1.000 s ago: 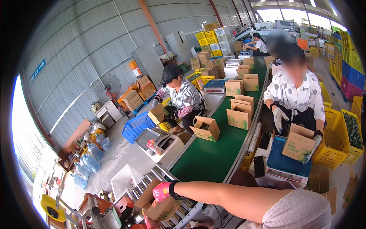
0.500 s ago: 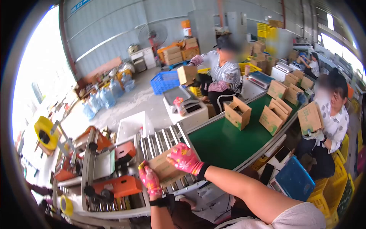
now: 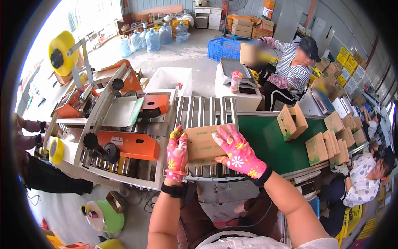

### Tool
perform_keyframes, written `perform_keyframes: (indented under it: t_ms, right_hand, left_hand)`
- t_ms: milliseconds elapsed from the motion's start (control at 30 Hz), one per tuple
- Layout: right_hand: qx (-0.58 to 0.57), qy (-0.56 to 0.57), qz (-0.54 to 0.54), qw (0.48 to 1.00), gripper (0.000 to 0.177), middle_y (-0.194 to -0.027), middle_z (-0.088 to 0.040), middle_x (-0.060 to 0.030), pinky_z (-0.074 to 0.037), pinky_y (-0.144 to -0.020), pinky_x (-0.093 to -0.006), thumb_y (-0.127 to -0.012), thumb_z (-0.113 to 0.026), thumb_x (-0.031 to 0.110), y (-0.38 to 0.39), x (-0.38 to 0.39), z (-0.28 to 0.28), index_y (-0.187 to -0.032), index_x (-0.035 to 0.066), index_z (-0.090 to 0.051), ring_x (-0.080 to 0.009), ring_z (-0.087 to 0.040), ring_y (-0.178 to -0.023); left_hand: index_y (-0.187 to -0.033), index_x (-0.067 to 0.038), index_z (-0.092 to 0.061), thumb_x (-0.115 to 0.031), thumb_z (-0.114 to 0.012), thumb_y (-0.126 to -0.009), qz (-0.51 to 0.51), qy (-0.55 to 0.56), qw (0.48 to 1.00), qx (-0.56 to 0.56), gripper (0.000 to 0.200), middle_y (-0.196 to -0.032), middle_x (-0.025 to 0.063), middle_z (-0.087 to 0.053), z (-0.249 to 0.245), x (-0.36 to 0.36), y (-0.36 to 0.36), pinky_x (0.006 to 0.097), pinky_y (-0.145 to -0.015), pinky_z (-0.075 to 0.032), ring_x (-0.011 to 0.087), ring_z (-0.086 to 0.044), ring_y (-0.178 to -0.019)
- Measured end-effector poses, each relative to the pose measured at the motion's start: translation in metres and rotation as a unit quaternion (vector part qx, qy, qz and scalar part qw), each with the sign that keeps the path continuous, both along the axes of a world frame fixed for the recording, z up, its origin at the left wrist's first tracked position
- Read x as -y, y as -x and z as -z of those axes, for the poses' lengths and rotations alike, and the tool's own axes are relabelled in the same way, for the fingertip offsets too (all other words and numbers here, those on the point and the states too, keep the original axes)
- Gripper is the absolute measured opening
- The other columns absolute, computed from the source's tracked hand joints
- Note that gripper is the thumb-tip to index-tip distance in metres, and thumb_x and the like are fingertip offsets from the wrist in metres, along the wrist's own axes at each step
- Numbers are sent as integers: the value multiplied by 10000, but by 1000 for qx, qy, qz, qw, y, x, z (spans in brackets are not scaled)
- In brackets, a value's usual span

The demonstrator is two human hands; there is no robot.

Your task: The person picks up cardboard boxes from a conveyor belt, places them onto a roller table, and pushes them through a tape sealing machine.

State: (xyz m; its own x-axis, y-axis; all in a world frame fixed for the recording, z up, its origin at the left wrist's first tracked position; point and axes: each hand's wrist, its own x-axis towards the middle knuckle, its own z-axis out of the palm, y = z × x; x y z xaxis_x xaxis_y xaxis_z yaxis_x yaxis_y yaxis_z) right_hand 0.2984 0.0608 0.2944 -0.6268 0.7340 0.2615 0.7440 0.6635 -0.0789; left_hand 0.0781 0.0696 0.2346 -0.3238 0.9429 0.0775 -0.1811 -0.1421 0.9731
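Observation:
A closed brown cardboard box (image 3: 201, 143) with green print rests on the metal rollers in front of me. My left hand (image 3: 177, 154), in a pink flowered glove, presses against the box's left end. On its right end lies my right hand (image 3: 239, 153), gloved alike, thumb at the near edge and fingers over the top. Just left of the box stands a carton-taping machine (image 3: 130, 143) with orange guards and black knobs. To the right the rollers meet a green conveyor belt (image 3: 261, 139), where an open carton (image 3: 292, 121) and several more boxes stand.
A yellow tape roll (image 3: 61, 50) sits on the machine's arm. Across the belt a person in stripes (image 3: 292, 68) holds a carton; another in a dotted blouse (image 3: 362, 176) sits at right. A white bin (image 3: 170, 80) and scale (image 3: 237, 70) stand beyond the rollers.
My view has swung left, so the rollers and machine sit more centrally. Both hands still hold the box, now squarer to me. The carton held by the person in the dotted blouse has left their raised hands.

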Motion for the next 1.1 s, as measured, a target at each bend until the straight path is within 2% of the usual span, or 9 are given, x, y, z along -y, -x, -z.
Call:
perform_keyframes:
  t_ms: [133, 333, 467, 533, 733, 800, 867, 1000, 1100]
  right_hand:
    - [-1, 1, 21, 1000, 733, -1501, -301, -111, -307, -1078, -457, -801, -655, 440, 16, -26, 9, -1403, 111, -397, -371, -227, -1393]
    - [-31, 11, 77, 997, 721, -1457, -345, -192, -273, -1112, -465, -812, -668, 395, 75, -76, 18, -1393, 61, -399, -435, -248, -1365]
    - [-16, 18, 61, 998, 733, -1465, -333, -196, -247, -1118, -481, -833, -633, 449, 119, -88, 18, -1404, 65, -382, -435, -212, -1381]
    - [-29, 35, 49, 998, 733, -1472, -327, -190, -238, -1119, -482, -844, -612, 468, 146, -90, 17, -1413, 73, -371, -431, -217, -1381]
    - [-12, 27, 50, 998, 791, -1523, -224, -175, -212, -1107, -518, -860, -515, 582, 224, -97, 19, -1462, 118, -294, -377, -156, -1417]
    - [-317, 30, -81, 944, 790, -1522, -194, -211, -202, -1130, -480, -847, -552, 547, 231, -116, 49, -1451, 101, -305, -388, -183, -1407]
    - [-390, 166, -49, 904, 797, -1513, -188, -240, -218, -1135, -434, -847, -569, 531, 222, -121, 75, -1458, 108, -281, -401, -182, -1405]
    - [-114, 287, 10, 951, 688, -1496, -240, -240, -215, -1137, -439, -845, -598, 466, 139, -80, 79, -1389, 87, -413, -377, -184, -1410]
    - [-132, 220, 32, 966, 625, -1495, -269, -210, -198, -1143, -431, -847, -592, 421, 46, -65, 90, -1357, 87, -458, -362, -190, -1411]
  left_hand:
    - [-1305, -1, -471, -178, -570, -928, 49, 18, 998, -21, 428, -1183, 139, -579, 0, -42, 19, 293, -895, -438, 175, -572, -999]
    - [-1299, 2, -463, -287, -490, -961, -279, -25, 926, -253, 446, -1272, 248, -460, 11, -21, 23, 428, -1016, -352, 392, -470, -1176]
    - [-1241, -12, -510, -259, -600, -844, -182, -15, 901, -393, 475, -1341, 250, -414, 55, 47, 8, 462, -1053, -298, 403, -400, -1246]
    - [-1215, -42, -547, -307, -625, -774, -93, -42, 790, -604, 520, -1368, 194, -423, 77, 70, 8, 477, -1057, -293, 368, -399, -1262]
    - [-1205, -83, -578, -355, -584, -766, -23, 15, 773, -634, 516, -1364, 140, -447, 77, 68, 7, 482, -1073, -270, 335, -422, -1254]
    - [-1193, -70, -580, -339, -584, -761, -5, 4, 767, -641, 509, -1345, 143, -463, 73, 69, 6, 486, -1073, -266, 338, -424, -1249]
    - [-1158, -51, -585, -332, -579, -756, -33, 13, 763, -646, 491, -1321, 154, -479, 76, 67, 4, 492, -1067, -274, 346, -433, -1232]
    - [-1176, -56, -570, -227, -599, -735, -58, -47, 774, -629, 473, -1252, 176, -524, 68, 68, 0, 496, -1068, -273, 357, -473, -1182]
    - [-1142, -55, -570, -205, -591, -733, -54, -56, 765, -639, 435, -1238, 193, -534, 72, 68, -2, 520, -1056, -288, 363, -488, -1174]
